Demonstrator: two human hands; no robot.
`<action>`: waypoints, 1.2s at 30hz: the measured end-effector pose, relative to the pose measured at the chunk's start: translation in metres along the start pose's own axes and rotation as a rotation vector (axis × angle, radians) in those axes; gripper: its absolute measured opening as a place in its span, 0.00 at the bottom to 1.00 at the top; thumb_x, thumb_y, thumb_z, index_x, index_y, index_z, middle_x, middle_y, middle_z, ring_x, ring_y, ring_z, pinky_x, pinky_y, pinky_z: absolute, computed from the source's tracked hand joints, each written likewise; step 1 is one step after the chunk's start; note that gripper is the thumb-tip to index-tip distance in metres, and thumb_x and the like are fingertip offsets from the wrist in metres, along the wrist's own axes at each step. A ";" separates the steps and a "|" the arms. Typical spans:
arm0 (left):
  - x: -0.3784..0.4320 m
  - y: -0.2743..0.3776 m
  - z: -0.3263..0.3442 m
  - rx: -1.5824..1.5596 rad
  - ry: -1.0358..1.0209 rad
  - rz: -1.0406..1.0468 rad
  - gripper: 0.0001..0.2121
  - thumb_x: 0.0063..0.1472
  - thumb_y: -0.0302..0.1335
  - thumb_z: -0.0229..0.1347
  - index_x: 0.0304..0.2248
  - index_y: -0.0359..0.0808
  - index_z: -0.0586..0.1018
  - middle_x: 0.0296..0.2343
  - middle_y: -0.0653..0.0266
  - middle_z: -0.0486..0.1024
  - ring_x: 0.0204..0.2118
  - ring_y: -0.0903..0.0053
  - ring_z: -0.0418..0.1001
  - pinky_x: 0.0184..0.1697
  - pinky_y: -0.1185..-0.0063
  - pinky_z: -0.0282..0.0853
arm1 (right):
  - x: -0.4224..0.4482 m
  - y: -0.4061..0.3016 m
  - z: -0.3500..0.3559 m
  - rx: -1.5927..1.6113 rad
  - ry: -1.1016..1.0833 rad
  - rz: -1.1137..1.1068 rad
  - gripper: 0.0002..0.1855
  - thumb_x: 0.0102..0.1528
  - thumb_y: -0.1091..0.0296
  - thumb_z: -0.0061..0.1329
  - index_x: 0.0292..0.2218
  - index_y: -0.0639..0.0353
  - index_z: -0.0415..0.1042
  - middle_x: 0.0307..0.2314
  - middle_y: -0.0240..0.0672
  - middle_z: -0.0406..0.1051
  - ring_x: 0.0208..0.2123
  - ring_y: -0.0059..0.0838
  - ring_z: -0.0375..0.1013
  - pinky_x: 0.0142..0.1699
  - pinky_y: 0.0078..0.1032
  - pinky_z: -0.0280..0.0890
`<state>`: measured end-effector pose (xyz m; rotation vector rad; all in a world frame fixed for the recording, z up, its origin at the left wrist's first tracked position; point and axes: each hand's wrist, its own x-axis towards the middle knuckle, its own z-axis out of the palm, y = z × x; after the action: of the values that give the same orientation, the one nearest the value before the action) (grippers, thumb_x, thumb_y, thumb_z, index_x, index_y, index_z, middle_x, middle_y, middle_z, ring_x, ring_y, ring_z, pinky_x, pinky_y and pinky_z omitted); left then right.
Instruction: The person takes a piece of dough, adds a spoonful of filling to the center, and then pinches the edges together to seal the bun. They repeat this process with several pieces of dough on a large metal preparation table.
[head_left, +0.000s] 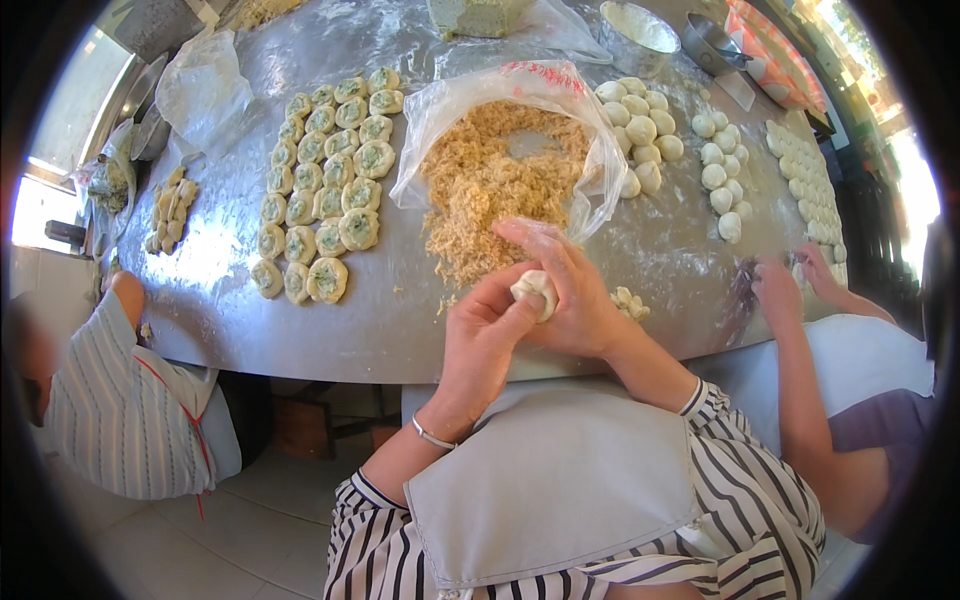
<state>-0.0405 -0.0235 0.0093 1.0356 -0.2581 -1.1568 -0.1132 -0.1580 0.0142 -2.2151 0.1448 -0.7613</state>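
A small pleated dough ball (534, 294) sits between my two hands at the table's near edge. My left hand (489, 322) grips it with thumb and fingers. Against its right side rests my right hand (574, 296), cupped, its fingers extended over the filling. Just beyond lies a heap of tan, crumbly filling (487, 187) on an opened clear plastic bag (412, 161). To the left stand rows of flattened dough pieces with green bits (358, 229) on top. Smooth round dough balls (641, 130) are grouped right of the bag. Small dough lumps (630, 304) lie beside my right wrist.
A co-worker's hands (780, 289) are at the right by rows of small dough pieces (810, 180); another person's arm (126, 296) is at the left edge. A metal pot (639, 37) and bowl (709, 45) stand at the far side of the floured metal table (337, 349).
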 end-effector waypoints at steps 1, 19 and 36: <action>-0.001 -0.001 -0.001 0.100 -0.007 0.004 0.18 0.66 0.22 0.52 0.55 0.30 0.69 0.38 0.71 0.73 0.46 0.84 0.71 0.50 0.80 0.68 | 0.001 0.000 -0.002 -0.032 -0.015 -0.020 0.14 0.48 0.69 0.62 0.35 0.57 0.71 0.47 0.38 0.73 0.52 0.45 0.72 0.57 0.41 0.66; 0.004 0.002 0.003 -0.495 -0.133 -0.097 0.19 0.67 0.22 0.52 0.56 0.35 0.65 0.52 0.59 0.70 0.51 0.73 0.73 0.54 0.75 0.71 | -0.022 0.029 -0.020 0.329 -0.247 0.103 0.10 0.59 0.69 0.54 0.43 0.59 0.74 0.51 0.38 0.72 0.59 0.42 0.66 0.62 0.38 0.60; 0.003 -0.013 0.007 -0.336 -0.142 -0.032 0.16 0.70 0.26 0.49 0.54 0.32 0.68 0.48 0.55 0.73 0.48 0.69 0.76 0.50 0.74 0.77 | -0.021 0.006 -0.026 1.029 -0.055 0.554 0.30 0.70 0.47 0.29 0.45 0.66 0.74 0.49 0.44 0.72 0.59 0.40 0.65 0.62 0.36 0.59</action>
<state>-0.0520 -0.0300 0.0020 0.6654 -0.1519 -1.2545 -0.1445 -0.1717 0.0131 -1.1276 0.2541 -0.3252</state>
